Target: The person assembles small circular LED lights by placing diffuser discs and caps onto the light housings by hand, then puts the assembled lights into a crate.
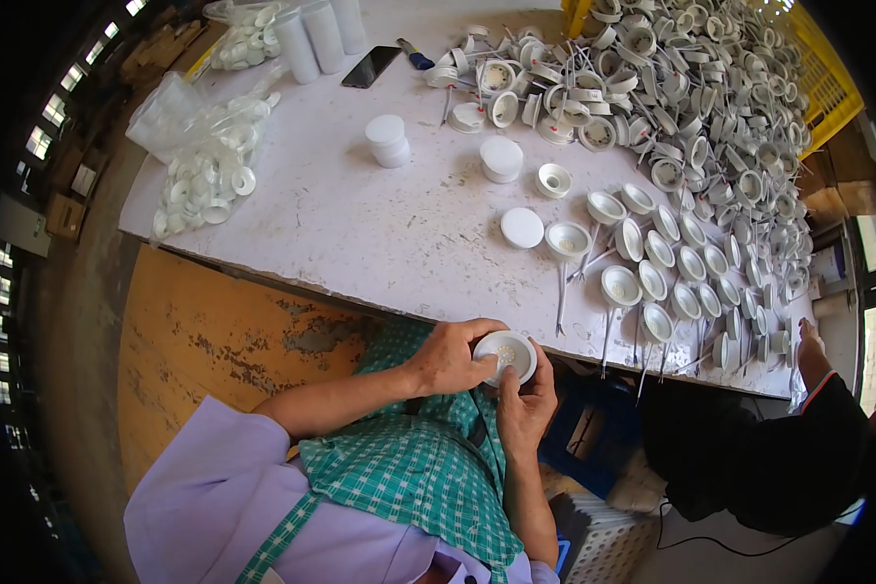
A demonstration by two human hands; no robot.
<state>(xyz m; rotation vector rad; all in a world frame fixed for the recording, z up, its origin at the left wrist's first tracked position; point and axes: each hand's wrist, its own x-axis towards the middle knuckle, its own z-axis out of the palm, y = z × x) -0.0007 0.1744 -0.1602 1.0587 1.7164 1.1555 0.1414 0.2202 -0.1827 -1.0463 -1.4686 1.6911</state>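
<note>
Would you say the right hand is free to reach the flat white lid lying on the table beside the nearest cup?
Probably not at once: the right hand and left hand both grip a white cup; the path to the lid looks clear.

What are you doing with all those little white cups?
A person sits at a white table and holds one small round white fitting in both hands, the left hand and the right hand gripping its rim. Rows of the same fittings with thin wires lie on the table, with a big heap behind them. Bags of white rings, some white lids and a phone lie there too.
</note>
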